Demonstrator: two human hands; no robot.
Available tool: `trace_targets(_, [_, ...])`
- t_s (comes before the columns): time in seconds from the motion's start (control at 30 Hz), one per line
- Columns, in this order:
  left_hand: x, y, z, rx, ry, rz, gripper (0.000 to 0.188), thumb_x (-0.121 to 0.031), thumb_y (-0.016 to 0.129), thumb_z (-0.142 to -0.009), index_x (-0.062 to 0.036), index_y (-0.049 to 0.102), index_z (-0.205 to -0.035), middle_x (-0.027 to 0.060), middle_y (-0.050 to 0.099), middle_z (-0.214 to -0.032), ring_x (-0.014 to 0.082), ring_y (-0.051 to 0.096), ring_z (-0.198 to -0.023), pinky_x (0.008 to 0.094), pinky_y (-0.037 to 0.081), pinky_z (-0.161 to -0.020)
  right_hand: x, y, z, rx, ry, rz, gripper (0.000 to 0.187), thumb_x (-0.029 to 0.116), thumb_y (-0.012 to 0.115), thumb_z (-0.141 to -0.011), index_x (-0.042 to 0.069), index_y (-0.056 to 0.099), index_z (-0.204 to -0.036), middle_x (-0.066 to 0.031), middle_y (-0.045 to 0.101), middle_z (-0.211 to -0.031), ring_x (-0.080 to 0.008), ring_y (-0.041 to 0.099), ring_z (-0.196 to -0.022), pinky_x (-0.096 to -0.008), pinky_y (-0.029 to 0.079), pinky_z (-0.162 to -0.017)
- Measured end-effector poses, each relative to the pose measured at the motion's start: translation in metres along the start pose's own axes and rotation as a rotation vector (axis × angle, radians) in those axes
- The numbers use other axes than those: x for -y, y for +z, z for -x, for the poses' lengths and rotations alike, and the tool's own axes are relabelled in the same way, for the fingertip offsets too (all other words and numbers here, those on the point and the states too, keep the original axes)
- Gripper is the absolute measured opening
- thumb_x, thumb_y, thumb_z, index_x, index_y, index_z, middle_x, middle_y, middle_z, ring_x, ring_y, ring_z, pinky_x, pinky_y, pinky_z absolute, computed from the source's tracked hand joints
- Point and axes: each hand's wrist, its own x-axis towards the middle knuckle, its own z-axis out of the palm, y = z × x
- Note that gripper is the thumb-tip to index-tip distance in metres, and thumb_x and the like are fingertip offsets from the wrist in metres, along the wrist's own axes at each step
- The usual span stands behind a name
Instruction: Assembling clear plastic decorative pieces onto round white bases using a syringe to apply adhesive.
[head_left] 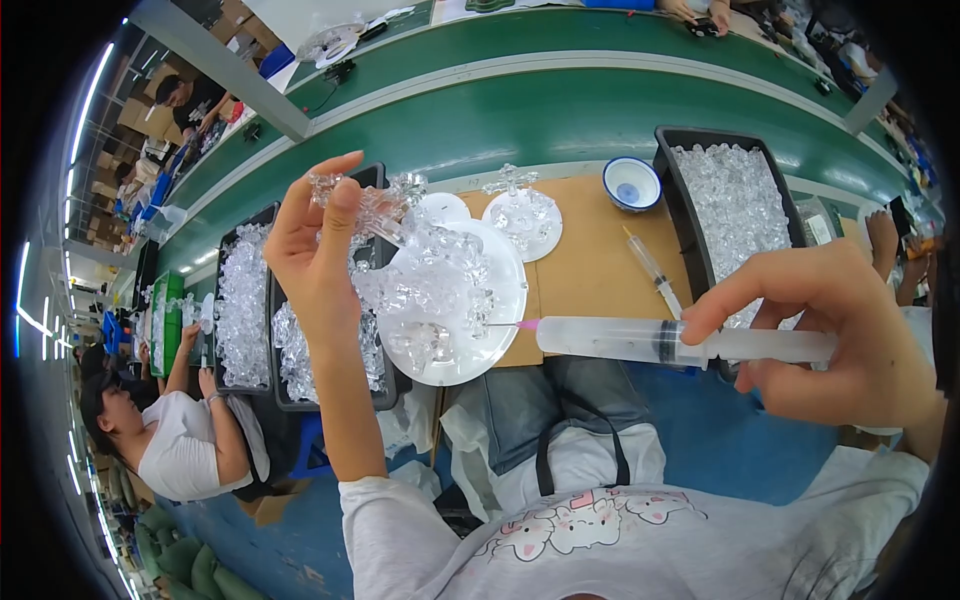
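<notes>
At the upper left of a round white plate, a branched clear plastic piece is held by the left hand, whose fingers are closed around it. By the right hand, a large translucent syringe with a pink needle base is held nearly level; its rear part is enclosed by bent fingers. The needle is pointed over the heaped clear plastic parts on the plate, but whether they are touched cannot be told. Upon a brown cardboard sheet, a thin orange-tipped syringe is laid beside a filled black rectangular bin.
</notes>
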Motion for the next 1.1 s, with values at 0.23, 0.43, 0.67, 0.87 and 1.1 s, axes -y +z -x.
trace_targets(0.23, [0.001,-0.003,0.000,-0.026,0.000,0.023,0.025,-0.018,0.064,-0.083,0.0003,0.062,-0.100,0.0020,0.062,-0.075,0.0033,0.055,-0.068,0.0143,0.038,-0.061,-0.007,0.002,0.003,-0.046,0.072,-0.178,0.039,-0.009,0.051,-0.056,-0.001,0.063,-0.092,-0.0131,0.062,-0.095,-0.0171,0.063,-0.077,-0.0235,0.052,-0.064])
trace_targets(0.43, [0.003,-0.003,-0.002,-0.002,-0.008,0.015,0.025,-0.016,0.063,-0.084,0.0007,0.062,-0.101,0.0032,0.063,-0.076,0.0036,0.055,-0.068,0.0140,0.038,-0.061,-0.014,0.001,0.002,-0.066,0.075,-0.317,0.039,-0.011,0.049,-0.055,-0.002,0.062,-0.091,-0.0144,0.061,-0.098,-0.0194,0.062,-0.083,-0.0248,0.053,-0.064])
trace_targets(0.67, [0.002,-0.005,-0.001,-0.021,0.015,0.029,0.024,-0.015,0.062,-0.084,0.0016,0.061,-0.101,0.0039,0.063,-0.076,0.0040,0.055,-0.068,0.0141,0.038,-0.061,-0.038,0.012,-0.008,-0.076,-0.039,-0.512,0.035,-0.009,0.053,-0.061,-0.003,0.059,-0.095,-0.0180,0.058,-0.104,-0.0188,0.062,-0.081,-0.0254,0.053,-0.065])
trace_targets(0.87, [0.000,-0.008,-0.002,-0.031,0.015,0.039,0.024,-0.015,0.062,-0.084,0.0019,0.061,-0.101,0.0042,0.063,-0.076,0.0048,0.056,-0.068,0.0144,0.039,-0.061,-0.074,0.026,-0.005,-0.099,-0.024,-0.708,0.029,-0.004,0.059,-0.066,-0.005,0.057,-0.095,-0.0211,0.058,-0.104,-0.0171,0.062,-0.075,-0.0246,0.053,-0.064])
trace_targets(1.1, [-0.005,-0.009,-0.002,-0.026,0.012,0.056,0.025,-0.014,0.062,-0.084,0.0032,0.060,-0.101,0.0044,0.063,-0.076,0.0061,0.058,-0.068,0.0156,0.042,-0.062,-0.081,0.023,-0.003,-0.181,-0.052,-0.652,0.030,-0.003,0.058,-0.065,-0.004,0.057,-0.095,-0.0209,0.058,-0.105,-0.0151,0.062,-0.072,-0.0240,0.052,-0.064])
